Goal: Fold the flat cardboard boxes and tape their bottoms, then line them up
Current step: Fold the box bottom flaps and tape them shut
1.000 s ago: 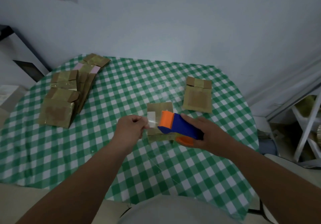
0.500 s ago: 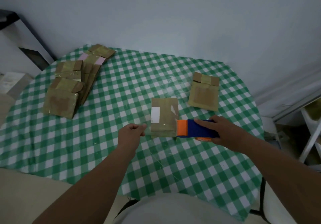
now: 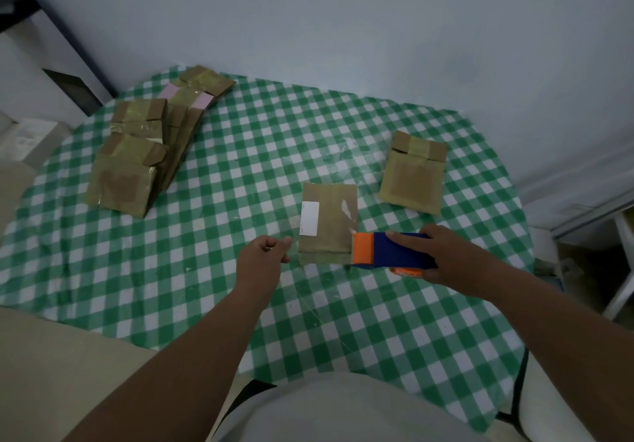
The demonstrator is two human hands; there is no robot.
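A round table (image 3: 240, 304) in a green-and-white checked cloth fills most of the view, set against a pale wall (image 3: 343, 22). At its far left lies a stack (image 3: 144, 153) of flat brown cardboard boxes, some taped, overlapping one another. Near the far right edge a single flat box (image 3: 413, 174) lies apart, a band of tape across its top flap. Between the two hands, at the middle of the table, lies another box (image 3: 327, 223) with a white label on its left side. The right hand (image 3: 446, 256) grips a blue and orange tape dispenser (image 3: 391, 251), whose orange end touches the box's near right corner. The left hand (image 3: 264, 259) has its fingers curled, thumb and forefinger pinched just left of the box; what they pinch cannot be made out.
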